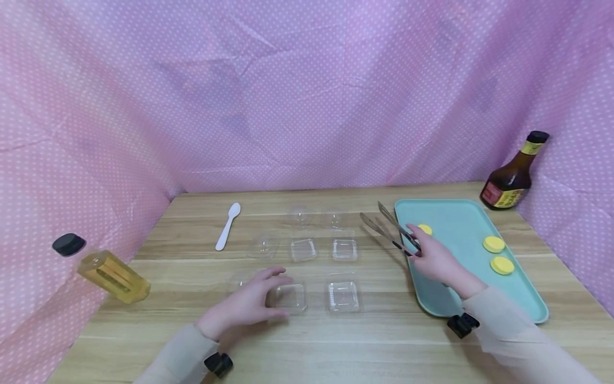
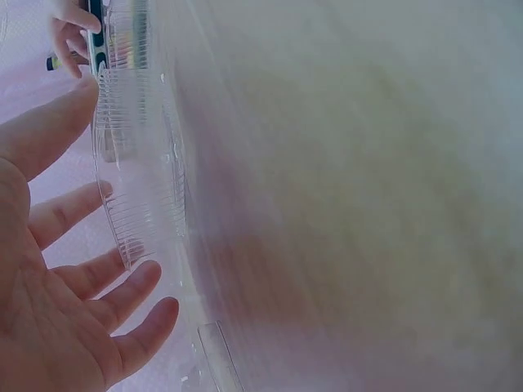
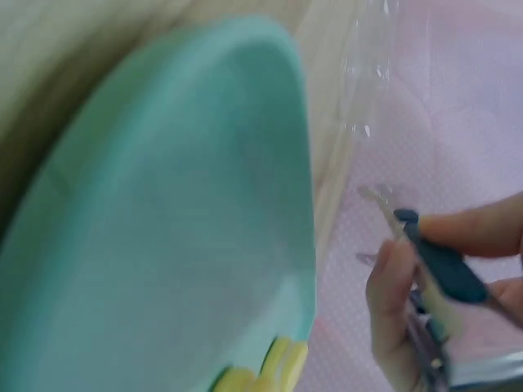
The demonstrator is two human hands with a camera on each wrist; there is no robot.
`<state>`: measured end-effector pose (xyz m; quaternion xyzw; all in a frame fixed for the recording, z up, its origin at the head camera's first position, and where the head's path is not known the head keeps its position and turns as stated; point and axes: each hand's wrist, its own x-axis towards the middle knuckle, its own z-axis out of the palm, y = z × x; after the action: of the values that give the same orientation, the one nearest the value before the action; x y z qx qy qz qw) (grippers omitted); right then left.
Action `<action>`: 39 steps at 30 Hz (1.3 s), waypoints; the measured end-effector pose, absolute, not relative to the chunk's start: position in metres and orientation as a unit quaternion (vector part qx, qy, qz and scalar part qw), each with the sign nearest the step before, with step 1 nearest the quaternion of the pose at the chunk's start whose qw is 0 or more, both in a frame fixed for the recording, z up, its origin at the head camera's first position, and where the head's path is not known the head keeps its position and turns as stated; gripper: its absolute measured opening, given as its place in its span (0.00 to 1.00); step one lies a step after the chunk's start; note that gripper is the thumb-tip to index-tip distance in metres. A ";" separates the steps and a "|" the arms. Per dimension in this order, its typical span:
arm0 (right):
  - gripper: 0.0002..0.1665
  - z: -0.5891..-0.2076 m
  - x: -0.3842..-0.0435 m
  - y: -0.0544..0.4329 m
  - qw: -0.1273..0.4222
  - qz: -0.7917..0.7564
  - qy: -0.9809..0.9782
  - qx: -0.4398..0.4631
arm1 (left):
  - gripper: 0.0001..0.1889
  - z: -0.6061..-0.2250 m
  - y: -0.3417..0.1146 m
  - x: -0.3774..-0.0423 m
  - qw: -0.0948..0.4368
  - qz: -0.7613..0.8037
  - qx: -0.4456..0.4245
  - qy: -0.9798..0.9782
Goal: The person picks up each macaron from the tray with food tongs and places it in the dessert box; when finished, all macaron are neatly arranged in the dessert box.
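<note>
My left hand (image 1: pixel 249 301) is spread beside a clear plastic clamshell box (image 1: pixel 291 297), its fingers fairly straight. In the left wrist view, fingertips (image 2: pixel 145 276) lie right at the wall of the ribbed clear box (image 2: pixel 135 171). My right hand (image 1: pixel 438 258) holds metal tongs (image 1: pixel 384 234) by their dark grips, over the left edge of a mint-green tray (image 1: pixel 451 213). The tong tips point away and stand apart with nothing between them. Yellow round pieces lie on the tray, one (image 1: pixel 425 229) beside the right hand, others (image 1: pixel 493 244) on the right side.
More open clear boxes (image 1: pixel 343 296) stand in rows mid-table. A white spoon (image 1: pixel 227 226) lies at the back left. One bottle of yellow liquid (image 1: pixel 115 277) stands at the left, a dark brown sauce bottle (image 1: pixel 510 178) at the back right. Pink dotted cloth (image 1: pixel 307 106) surrounds the table.
</note>
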<state>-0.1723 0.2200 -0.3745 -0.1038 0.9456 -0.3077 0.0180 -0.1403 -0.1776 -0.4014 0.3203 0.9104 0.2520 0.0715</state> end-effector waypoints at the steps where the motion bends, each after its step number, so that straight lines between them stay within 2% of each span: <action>1: 0.42 -0.374 -0.172 0.222 0.017 -0.310 0.945 -0.101 | 0.34 -0.402 -0.178 -0.140 0.070 0.251 0.318 0.912; 4: 0.43 -0.374 -0.172 0.227 0.013 -0.310 0.947 -0.085 | 0.35 -0.402 -0.178 -0.141 0.068 0.246 0.313 0.915; 11: 0.39 -0.378 -0.171 0.240 -0.025 -0.300 0.951 -0.075 | 0.38 -0.403 -0.177 -0.142 0.065 0.237 0.313 0.917; 14: 0.37 -0.375 -0.169 0.248 -0.025 -0.301 0.951 -0.071 | 0.38 -0.403 -0.176 -0.142 0.063 0.233 0.312 0.919; 19: 0.31 -0.372 -0.167 0.265 -0.038 -0.292 0.951 -0.095 | 0.39 -0.403 -0.175 -0.142 0.070 0.230 0.302 0.922; 23: 0.31 -0.375 -0.164 0.277 -0.058 -0.280 0.951 -0.113 | 0.40 -0.403 -0.174 -0.143 0.083 0.233 0.292 0.924; 29: 0.36 -0.377 -0.158 0.288 -0.115 -0.250 0.954 -0.119 | 0.41 -0.403 -0.175 -0.143 0.098 0.240 0.284 0.923; 35: 0.34 -0.378 -0.155 0.305 -0.189 -0.209 0.949 -0.139 | 0.41 -0.404 -0.175 -0.144 0.106 0.248 0.279 0.922; 39: 0.32 -0.376 -0.153 0.318 -0.198 -0.193 0.951 -0.141 | 0.42 -0.403 -0.176 -0.145 0.105 0.254 0.278 0.920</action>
<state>-0.1526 0.3175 -0.3757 -0.1410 0.9507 -0.1930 -0.1978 -0.1451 -0.1755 -0.4030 0.2782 0.9203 0.2540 0.1055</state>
